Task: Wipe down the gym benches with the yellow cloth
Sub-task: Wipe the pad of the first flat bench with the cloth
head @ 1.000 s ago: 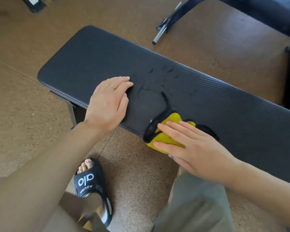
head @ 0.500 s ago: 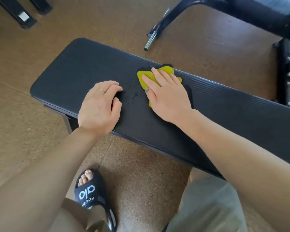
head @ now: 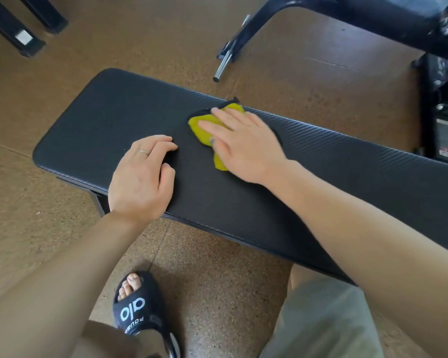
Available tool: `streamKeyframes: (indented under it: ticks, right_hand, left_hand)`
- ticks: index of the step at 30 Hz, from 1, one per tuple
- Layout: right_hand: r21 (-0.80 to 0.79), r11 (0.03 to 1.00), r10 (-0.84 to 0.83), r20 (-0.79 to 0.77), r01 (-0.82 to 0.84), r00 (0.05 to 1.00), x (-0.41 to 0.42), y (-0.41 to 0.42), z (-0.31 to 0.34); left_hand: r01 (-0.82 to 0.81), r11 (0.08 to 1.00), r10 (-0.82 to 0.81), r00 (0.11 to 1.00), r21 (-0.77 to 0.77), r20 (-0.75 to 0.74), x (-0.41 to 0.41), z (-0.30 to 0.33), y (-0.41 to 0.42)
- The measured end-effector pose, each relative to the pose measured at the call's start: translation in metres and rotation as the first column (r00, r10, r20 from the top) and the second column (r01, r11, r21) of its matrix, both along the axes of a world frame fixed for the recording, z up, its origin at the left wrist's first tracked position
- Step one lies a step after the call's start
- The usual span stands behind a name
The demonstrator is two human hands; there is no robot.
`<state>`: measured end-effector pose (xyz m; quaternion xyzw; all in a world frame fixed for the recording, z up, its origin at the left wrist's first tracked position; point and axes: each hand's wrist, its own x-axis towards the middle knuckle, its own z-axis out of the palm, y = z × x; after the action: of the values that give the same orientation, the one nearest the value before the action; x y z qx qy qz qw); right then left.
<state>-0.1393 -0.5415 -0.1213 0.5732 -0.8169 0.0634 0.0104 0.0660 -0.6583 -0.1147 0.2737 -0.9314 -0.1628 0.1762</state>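
Diagonally the bench [head: 347,182] runs upper-left to lower-right, right hand [head: 246,146] fingers [head: 212,126] spread flat on yellow cloth [head: 204,130]

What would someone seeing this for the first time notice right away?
The yellow cloth stands out most, bright against the black bench, pressed flat near the pad's far edge under the right hand. The left hand rests on the bench's near edge beside it, fingers lightly bent. Lower down, a black slide sandal with white lettering sits on the speckled brown floor.
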Motion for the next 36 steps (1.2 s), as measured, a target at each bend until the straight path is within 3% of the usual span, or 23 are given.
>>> streamKeyframes:
  ticks: [5,9,16,19,24,29,33,36]
  right_hand:
    - [-0.033,0.92,-0.392,-0.006,0.391,0.92,-0.073,0.092,0.002]
    - [-0.078,0.879,-0.476,-0.059,0.471,0.878,-0.057,0.074,0.001]
    - [-0.109,0.955,-0.284,-0.065,0.276,0.956,-0.018,-0.057,-0.001]
    - [-0.097,0.976,-0.202,-0.081,0.194,0.976,-0.034,-0.014,-0.001]
    - [-0.07,0.908,-0.419,-0.103,0.414,0.902,-0.074,0.098,0.002]
    - [-0.092,0.876,-0.482,-0.098,0.474,0.871,-0.046,0.016,0.002]
    - [-0.075,0.924,-0.379,-0.048,0.375,0.924,-0.023,-0.058,0.0]
    - [-0.077,0.971,-0.232,-0.065,0.226,0.971,-0.034,-0.032,-0.001]
  left_hand:
    - [-0.007,1.0,0.007,1.0,-0.007,-0.005,-0.002,0.0,0.001]
    - [-0.015,1.0,0.015,1.0,-0.013,-0.007,-0.004,-0.001,0.003]
    - [-0.027,1.0,0.028,1.0,-0.013,0.008,-0.004,-0.001,0.003]
    - [-0.031,0.999,0.031,0.999,-0.008,0.012,-0.004,0.0,0.003]
    - [-0.022,1.0,0.022,1.0,-0.018,-0.002,-0.005,-0.002,0.002]
    - [-0.022,0.999,0.022,1.0,-0.025,0.007,-0.006,-0.004,0.0]
    - [-0.016,1.0,0.017,1.0,-0.018,0.026,-0.003,-0.004,0.0]
    - [-0.028,0.999,0.029,0.999,-0.022,0.023,-0.001,-0.002,0.0]
